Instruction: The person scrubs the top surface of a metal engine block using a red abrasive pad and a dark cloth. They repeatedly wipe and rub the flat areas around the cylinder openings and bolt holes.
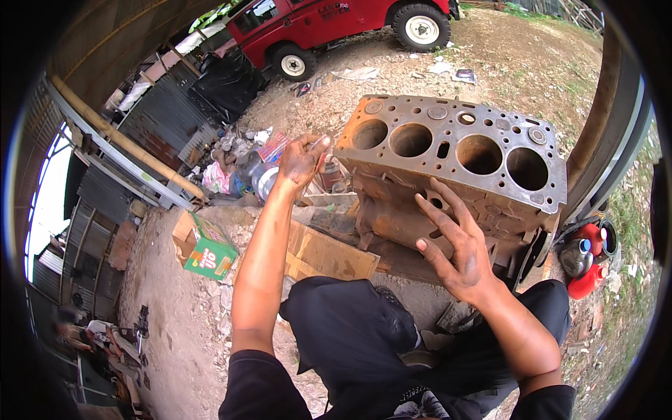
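A rusty engine block (413, 180) stands in front of me to the right, its flat top face turned up. That face shows a row of several round cylinder bores and many smaller holes; its left end is orange with rust. My left hand (301, 162) is raised just left of the block's left end, fingers pinched together. A small, thin thing seems to be between the fingertips, too small to name. Before the block's near side, my right hand (458, 257) is open with fingers spread and holds nothing. Whether its fingertips touch the metal, I cannot tell.
Cardboard (332, 252) lies left of the block, and a green box (204, 245) sits farther left. Red and dark containers (588, 281) stand at the right. Scrap and bags are heaped beyond my left hand. A red vehicle (336, 22) is parked at the back.
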`<action>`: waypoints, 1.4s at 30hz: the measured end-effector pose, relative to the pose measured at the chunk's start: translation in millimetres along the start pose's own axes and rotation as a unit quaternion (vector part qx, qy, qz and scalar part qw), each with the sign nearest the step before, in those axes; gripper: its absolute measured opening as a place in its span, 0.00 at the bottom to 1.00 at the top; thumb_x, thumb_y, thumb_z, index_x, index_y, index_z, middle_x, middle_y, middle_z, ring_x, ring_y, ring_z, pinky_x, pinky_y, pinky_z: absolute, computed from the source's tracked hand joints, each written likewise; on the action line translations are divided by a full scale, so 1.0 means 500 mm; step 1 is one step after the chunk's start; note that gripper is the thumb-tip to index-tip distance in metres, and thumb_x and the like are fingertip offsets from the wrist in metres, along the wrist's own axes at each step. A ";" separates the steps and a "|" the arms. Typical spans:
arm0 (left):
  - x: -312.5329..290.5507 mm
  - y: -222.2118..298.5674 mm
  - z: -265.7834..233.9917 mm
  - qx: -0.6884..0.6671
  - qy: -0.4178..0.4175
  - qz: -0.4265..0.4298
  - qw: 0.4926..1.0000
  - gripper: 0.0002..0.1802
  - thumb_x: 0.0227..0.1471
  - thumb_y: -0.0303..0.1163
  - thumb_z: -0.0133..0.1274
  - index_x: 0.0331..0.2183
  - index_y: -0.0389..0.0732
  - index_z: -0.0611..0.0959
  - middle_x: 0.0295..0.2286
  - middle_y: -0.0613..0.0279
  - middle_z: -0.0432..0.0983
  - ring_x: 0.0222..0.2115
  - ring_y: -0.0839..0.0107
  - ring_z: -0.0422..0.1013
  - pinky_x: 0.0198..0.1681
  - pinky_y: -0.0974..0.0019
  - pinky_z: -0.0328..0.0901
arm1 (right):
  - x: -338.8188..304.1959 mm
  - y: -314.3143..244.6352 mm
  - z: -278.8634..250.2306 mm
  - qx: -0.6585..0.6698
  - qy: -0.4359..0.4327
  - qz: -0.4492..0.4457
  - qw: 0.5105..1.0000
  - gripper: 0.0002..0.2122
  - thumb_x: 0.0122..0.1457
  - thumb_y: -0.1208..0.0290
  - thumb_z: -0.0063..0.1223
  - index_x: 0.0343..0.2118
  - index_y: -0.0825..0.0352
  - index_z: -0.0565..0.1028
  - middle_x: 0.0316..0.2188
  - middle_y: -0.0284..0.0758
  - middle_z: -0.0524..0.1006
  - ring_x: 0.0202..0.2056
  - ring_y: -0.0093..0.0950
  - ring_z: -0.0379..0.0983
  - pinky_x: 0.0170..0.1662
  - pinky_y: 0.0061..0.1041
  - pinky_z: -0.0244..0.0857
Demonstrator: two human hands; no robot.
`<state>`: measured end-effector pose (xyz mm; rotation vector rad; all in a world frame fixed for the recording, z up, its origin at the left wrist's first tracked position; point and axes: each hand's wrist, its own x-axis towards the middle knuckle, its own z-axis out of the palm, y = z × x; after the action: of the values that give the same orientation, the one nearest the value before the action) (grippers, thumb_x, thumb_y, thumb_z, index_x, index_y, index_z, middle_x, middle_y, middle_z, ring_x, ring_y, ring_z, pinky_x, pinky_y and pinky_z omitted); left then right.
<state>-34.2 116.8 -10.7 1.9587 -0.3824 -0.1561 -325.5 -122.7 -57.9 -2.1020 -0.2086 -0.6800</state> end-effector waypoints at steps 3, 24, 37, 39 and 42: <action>0.041 -0.020 -0.004 0.049 -0.002 -0.034 0.998 0.24 0.60 0.48 0.69 0.40 0.34 0.87 0.23 0.70 0.75 0.20 0.80 0.67 0.21 0.72 0.60 | 0.003 0.000 -0.012 0.016 -0.003 0.029 0.999 0.30 0.62 0.72 0.66 0.68 0.63 0.73 0.72 0.51 0.61 0.67 0.51 0.69 0.68 0.44 0.66; 0.071 -0.018 0.051 0.060 0.069 -0.076 0.993 0.23 0.47 0.45 0.80 0.30 0.36 0.87 0.23 0.66 0.79 0.22 0.77 0.71 0.26 0.70 0.66 | 0.016 -0.006 -0.073 0.006 -0.016 -0.012 1.000 0.33 0.51 0.77 0.68 0.65 0.67 0.76 0.70 0.55 0.63 0.66 0.54 0.69 0.68 0.44 0.65; 0.078 0.000 0.055 0.040 0.069 -0.098 0.992 0.20 0.50 0.47 0.77 0.28 0.44 0.85 0.20 0.73 0.72 0.18 0.80 0.61 0.22 0.71 0.57 | 0.013 -0.011 -0.072 0.028 0.012 -0.032 0.999 0.34 0.51 0.78 0.66 0.65 0.67 0.76 0.70 0.56 0.64 0.67 0.54 0.68 0.68 0.45 0.64; 0.086 -0.021 0.050 0.019 0.052 -0.090 0.994 0.21 0.47 0.44 0.80 0.26 0.41 0.85 0.21 0.70 0.75 0.19 0.77 0.65 0.23 0.69 0.60 | 0.015 -0.011 -0.080 -0.027 0.018 -0.053 0.998 0.33 0.51 0.77 0.66 0.65 0.68 0.76 0.70 0.56 0.64 0.64 0.53 0.71 0.67 0.44 0.66; 0.061 -0.029 0.058 0.033 0.054 -0.086 0.994 0.20 0.47 0.43 0.79 0.26 0.42 0.85 0.20 0.69 0.77 0.19 0.78 0.67 0.23 0.69 0.60 | 0.013 0.000 -0.089 -0.009 0.051 -0.064 0.997 0.33 0.52 0.77 0.66 0.65 0.70 0.76 0.69 0.55 0.64 0.60 0.49 0.76 0.64 0.41 0.69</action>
<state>-10.7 86.5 -33.7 2.0551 -0.1485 -0.1492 -337.3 -159.1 -34.2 -2.0766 -0.2832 -0.8669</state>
